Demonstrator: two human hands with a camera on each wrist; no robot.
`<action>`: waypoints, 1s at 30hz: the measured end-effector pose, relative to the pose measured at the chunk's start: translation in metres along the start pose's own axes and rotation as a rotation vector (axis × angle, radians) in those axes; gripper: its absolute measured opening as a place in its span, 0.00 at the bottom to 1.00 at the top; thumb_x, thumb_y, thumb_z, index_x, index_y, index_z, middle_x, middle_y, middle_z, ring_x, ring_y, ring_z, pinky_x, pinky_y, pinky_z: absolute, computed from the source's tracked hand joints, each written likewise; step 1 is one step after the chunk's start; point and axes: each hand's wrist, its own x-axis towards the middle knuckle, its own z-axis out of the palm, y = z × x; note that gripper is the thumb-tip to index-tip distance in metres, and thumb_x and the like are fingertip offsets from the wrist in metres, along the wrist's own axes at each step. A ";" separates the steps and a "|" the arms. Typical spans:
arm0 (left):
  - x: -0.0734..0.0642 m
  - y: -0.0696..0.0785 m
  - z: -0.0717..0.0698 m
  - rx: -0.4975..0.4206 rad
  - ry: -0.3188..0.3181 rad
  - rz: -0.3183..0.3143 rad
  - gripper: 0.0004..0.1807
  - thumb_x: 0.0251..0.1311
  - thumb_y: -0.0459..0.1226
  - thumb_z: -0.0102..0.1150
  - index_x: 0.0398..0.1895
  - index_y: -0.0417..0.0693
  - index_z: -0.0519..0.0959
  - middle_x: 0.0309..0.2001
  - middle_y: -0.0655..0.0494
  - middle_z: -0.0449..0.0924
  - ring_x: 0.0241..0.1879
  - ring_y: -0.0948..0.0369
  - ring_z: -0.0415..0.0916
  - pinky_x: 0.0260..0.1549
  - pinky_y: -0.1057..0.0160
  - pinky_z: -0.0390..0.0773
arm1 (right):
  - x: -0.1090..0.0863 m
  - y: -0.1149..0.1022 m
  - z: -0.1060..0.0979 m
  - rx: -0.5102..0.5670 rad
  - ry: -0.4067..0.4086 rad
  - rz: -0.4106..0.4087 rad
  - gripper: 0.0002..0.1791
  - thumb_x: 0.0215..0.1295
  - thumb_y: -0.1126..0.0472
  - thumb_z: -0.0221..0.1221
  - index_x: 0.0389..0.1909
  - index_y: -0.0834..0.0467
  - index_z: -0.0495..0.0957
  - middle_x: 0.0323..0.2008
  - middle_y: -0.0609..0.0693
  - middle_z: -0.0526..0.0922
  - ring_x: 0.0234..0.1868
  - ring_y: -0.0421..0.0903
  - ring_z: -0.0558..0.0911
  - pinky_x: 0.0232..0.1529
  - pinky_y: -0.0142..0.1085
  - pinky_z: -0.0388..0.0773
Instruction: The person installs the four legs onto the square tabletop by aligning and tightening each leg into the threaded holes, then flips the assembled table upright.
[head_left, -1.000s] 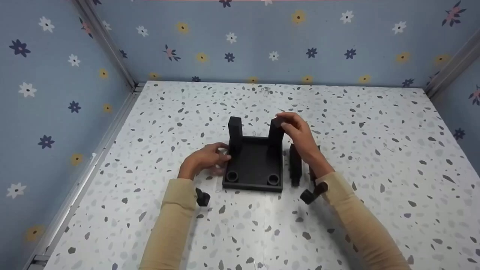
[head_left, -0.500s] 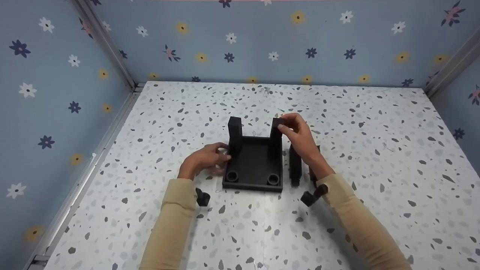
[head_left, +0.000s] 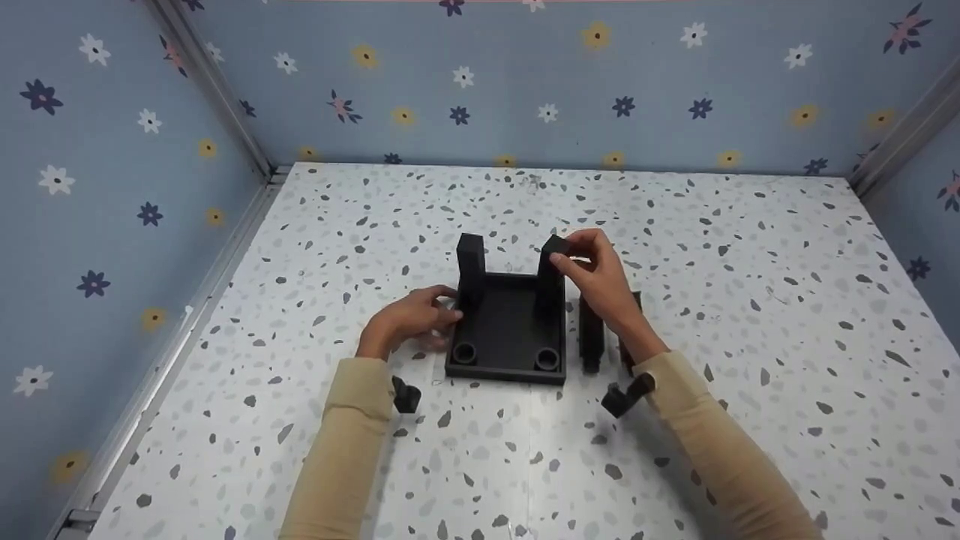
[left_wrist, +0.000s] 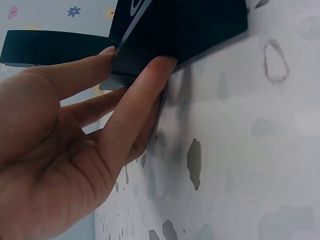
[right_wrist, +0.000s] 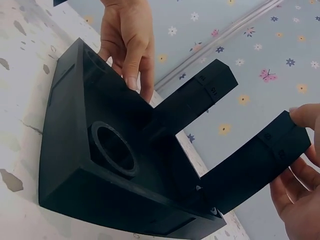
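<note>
A black square table top [head_left: 510,322] lies upside down, its raised rim facing up, with round sockets at the two near corners. One square black leg [head_left: 471,262] stands upright at its far left corner. My right hand [head_left: 604,274] pinches the upper end of a second leg [right_wrist: 260,155] between thumb and fingers; this leg stands at the far right corner. My left hand [head_left: 412,315] holds the left side of the table top, thumb at the rim and fingers against the outer wall, as the left wrist view shows.
Two more black legs lie right of the table top: one near leg [head_left: 591,334] and another [head_left: 636,300] partly hidden under my right forearm. The speckled white table [head_left: 480,465] is bounded by blue flowered panels [head_left: 510,75] at the back and sides.
The right-hand leg has turned about its upright axis, its top now set at an angle. My right fingers have shifted around it and slightly lower. My left hand stays put.
</note>
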 end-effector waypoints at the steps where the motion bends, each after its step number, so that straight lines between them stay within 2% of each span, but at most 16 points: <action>1: 0.000 0.000 0.000 0.005 0.000 0.001 0.27 0.66 0.38 0.55 0.67 0.53 0.64 0.50 0.46 0.75 0.45 0.57 0.79 0.41 0.63 0.81 | 0.001 0.003 0.000 -0.003 0.001 -0.002 0.21 0.63 0.65 0.61 0.52 0.69 0.66 0.45 0.54 0.75 0.50 0.48 0.76 0.49 0.32 0.78; 6: 0.001 0.000 0.001 0.005 0.000 0.002 0.27 0.66 0.38 0.55 0.68 0.53 0.63 0.50 0.46 0.75 0.43 0.58 0.78 0.39 0.64 0.81 | 0.008 0.021 -0.004 -0.014 0.024 -0.008 0.20 0.69 0.61 0.55 0.58 0.66 0.67 0.50 0.55 0.74 0.51 0.44 0.75 0.54 0.36 0.74; 11: 0.000 0.001 0.002 0.006 0.003 0.005 0.27 0.66 0.38 0.56 0.67 0.53 0.64 0.49 0.46 0.75 0.42 0.57 0.79 0.38 0.63 0.82 | 0.014 0.029 -0.006 0.044 0.034 0.000 0.18 0.71 0.61 0.52 0.58 0.64 0.70 0.54 0.57 0.74 0.51 0.43 0.76 0.57 0.37 0.72; 17: 0.001 0.001 0.001 0.015 0.000 0.005 0.27 0.65 0.38 0.56 0.67 0.53 0.64 0.49 0.46 0.75 0.40 0.57 0.79 0.38 0.63 0.82 | 0.015 0.028 -0.009 0.137 -0.040 -0.002 0.19 0.70 0.62 0.52 0.60 0.62 0.71 0.58 0.56 0.74 0.55 0.44 0.75 0.61 0.39 0.69; 24: -0.001 0.001 0.002 -0.018 -0.008 -0.005 0.27 0.66 0.37 0.55 0.67 0.53 0.63 0.48 0.46 0.76 0.38 0.59 0.78 0.35 0.64 0.81 | 0.017 0.029 -0.012 0.163 -0.183 0.004 0.20 0.74 0.59 0.46 0.63 0.60 0.70 0.59 0.58 0.74 0.61 0.46 0.73 0.63 0.39 0.68; 30: -0.001 0.000 0.002 -0.023 -0.012 0.002 0.26 0.66 0.36 0.55 0.67 0.52 0.63 0.46 0.46 0.76 0.36 0.59 0.78 0.34 0.64 0.80 | 0.018 0.029 -0.012 0.168 -0.166 0.024 0.18 0.73 0.61 0.49 0.59 0.63 0.72 0.51 0.54 0.77 0.52 0.45 0.77 0.56 0.37 0.72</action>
